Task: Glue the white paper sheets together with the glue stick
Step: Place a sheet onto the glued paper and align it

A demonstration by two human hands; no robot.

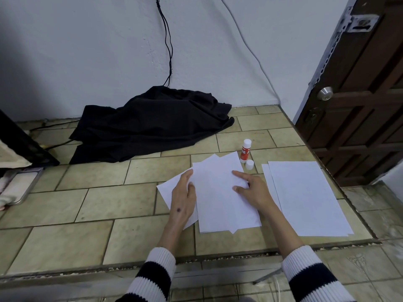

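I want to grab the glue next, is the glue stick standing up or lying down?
Standing up. The glue stick stands on the tiles just beyond the paper pile, with a loose white cap beside its base.

red label on the glue stick (245,151), white print too small to read, no other text legible

Your left hand (184,192) and right hand (250,188) rest with straight fingers on a fanned pile of white sheets (218,192) on the tiled floor (87,192). Just beyond it the glue stick (245,150) stands upright, its cap (249,164) beside it. A second paper stack (305,197) lies to the right, and a black cloth (148,125) is heaped against the wall.
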